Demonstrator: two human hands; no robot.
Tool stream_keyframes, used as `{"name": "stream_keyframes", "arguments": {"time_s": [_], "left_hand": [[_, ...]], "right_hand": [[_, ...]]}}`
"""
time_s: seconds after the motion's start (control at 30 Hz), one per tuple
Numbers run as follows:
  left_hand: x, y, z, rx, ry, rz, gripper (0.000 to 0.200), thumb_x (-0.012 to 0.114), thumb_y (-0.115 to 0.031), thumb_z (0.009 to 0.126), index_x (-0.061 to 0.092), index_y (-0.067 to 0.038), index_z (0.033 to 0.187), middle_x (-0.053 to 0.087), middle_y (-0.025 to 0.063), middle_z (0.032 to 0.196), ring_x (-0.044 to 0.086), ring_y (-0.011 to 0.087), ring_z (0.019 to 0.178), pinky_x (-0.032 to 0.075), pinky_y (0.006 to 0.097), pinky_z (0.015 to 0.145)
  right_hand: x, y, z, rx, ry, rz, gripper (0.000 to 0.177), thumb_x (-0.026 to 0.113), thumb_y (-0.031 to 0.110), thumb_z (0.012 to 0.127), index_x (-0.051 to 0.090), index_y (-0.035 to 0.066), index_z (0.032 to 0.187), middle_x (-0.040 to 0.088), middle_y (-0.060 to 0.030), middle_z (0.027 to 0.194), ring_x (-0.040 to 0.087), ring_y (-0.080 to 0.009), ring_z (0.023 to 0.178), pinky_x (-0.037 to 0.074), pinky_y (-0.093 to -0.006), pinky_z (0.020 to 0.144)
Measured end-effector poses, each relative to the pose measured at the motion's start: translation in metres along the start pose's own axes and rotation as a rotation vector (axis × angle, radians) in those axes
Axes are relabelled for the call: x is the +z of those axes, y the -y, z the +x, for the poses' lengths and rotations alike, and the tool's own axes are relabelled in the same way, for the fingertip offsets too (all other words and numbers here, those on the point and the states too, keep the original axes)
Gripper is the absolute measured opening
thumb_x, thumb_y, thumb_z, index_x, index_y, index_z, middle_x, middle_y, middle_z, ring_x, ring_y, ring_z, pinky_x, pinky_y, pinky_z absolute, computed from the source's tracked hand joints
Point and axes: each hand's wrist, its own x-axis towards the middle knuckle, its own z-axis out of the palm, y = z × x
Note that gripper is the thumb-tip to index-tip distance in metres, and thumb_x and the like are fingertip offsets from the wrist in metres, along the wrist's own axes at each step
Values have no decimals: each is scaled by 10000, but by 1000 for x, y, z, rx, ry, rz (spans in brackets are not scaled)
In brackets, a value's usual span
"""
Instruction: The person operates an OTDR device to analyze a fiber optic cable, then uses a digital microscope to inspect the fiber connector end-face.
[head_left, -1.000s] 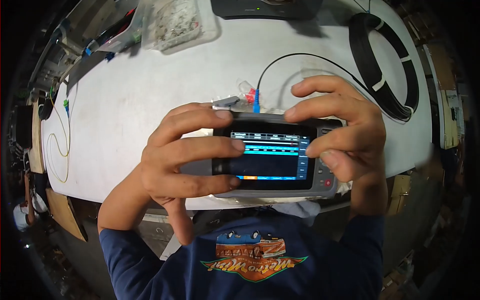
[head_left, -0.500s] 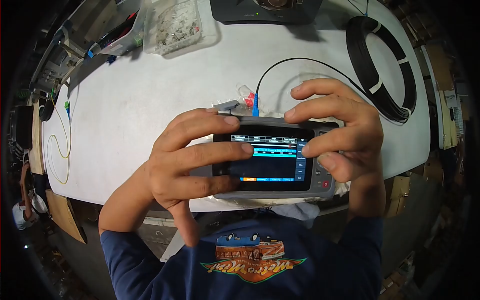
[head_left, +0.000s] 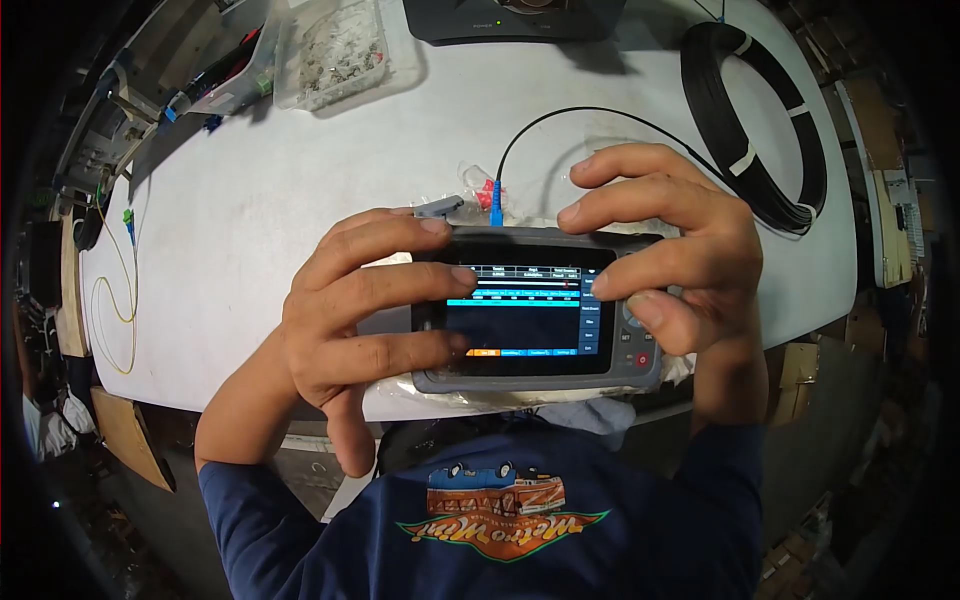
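Observation:
A grey handheld fibre tester (OTDR) lies on the table's front edge, its screen lit with a table and side menu. My left hand has its fingers spread over the tester's left side, partly covering the screen; its thumb hangs down off the edge. My right hand is open at the right side, with one fingertip at the screen's side menu and other fingers raised above the top edge. A blue connector is plugged into the tester's top, with a black cable arching away to the right.
The black cable runs to a coil bound with white tape. A clear plastic tray of small parts stands at the back left, and a black device at the back. A yellow fibre with a green connector lies at left.
The whole scene has shifted slightly left and up in view. My left hand's fingers have drawn back a little from the screen's middle. My right fingertip stays near the side menu.

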Motion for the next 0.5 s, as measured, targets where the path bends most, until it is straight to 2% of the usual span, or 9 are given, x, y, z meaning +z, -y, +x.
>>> {"name": "stream_keyframes", "arguments": {"time_s": [0.27,0.5], "left_hand": [[0,4,-1,25,-1,7,1033,240,-977,835,807,-122,957,742,188,1148,637,436,1211,517,575,969],[-1,2,-2,-25,13,23,1037,232,-971,842,806,-120,980,743,190,1146,637,433,1214,517,582,978]], "right_hand": [[-1,2,0,18,22,-7,207,640,233,713,744,77,804,764,-200,1053,689,-434,1087,586,-530,873],[2,3,0,15,20,13,214,642,195,614,729,61,756,768,-198,1056,688,-435,1093,590,-526,872]]}}
